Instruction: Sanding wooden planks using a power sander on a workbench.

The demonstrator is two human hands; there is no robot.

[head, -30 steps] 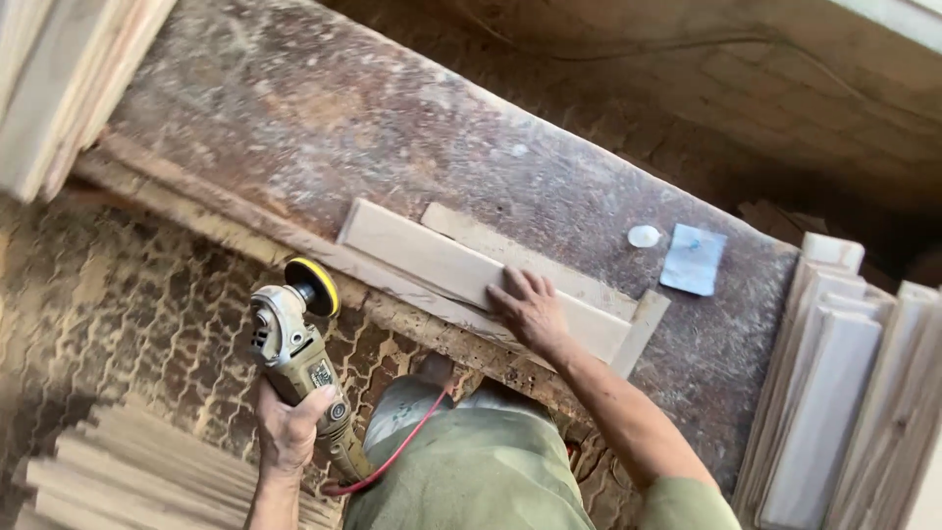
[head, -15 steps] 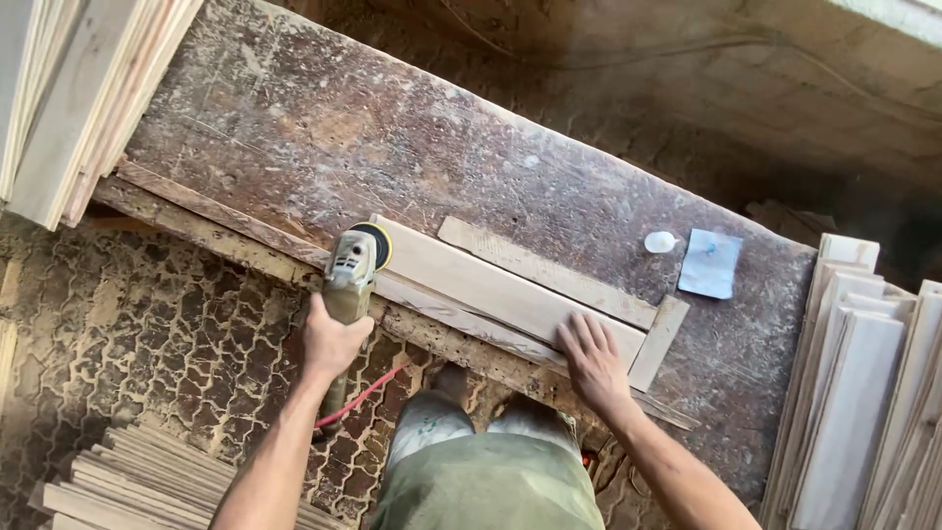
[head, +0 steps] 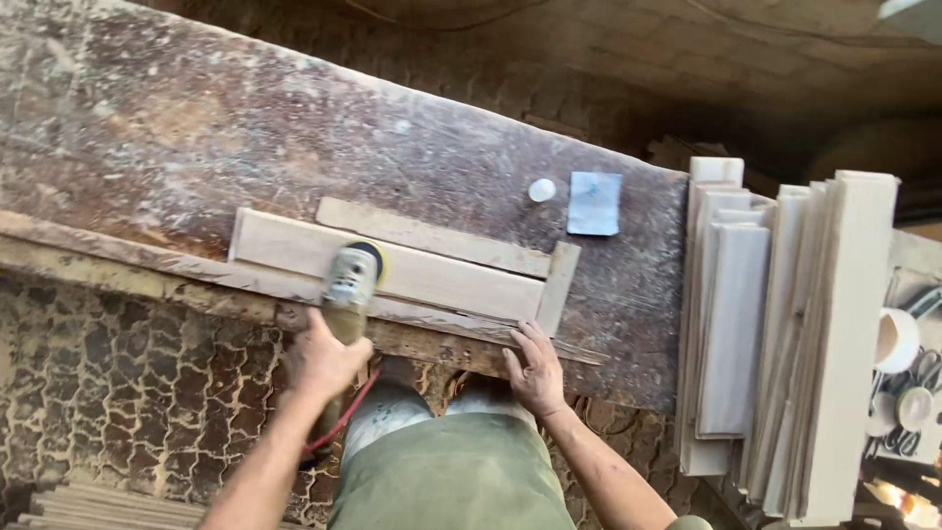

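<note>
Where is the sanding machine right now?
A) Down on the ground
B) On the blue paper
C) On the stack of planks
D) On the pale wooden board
D, the left hand holds the sanding machine with its yellow-edged disc down on the pale board lying on the workbench.

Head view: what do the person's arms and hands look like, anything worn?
Both arms are bare to the elbow and beyond; no gloves, watch or rings show on the left hand or the right hand. A hint of olive-green sleeve sits at the right upper arm, matching the olive-green garment.
</note>
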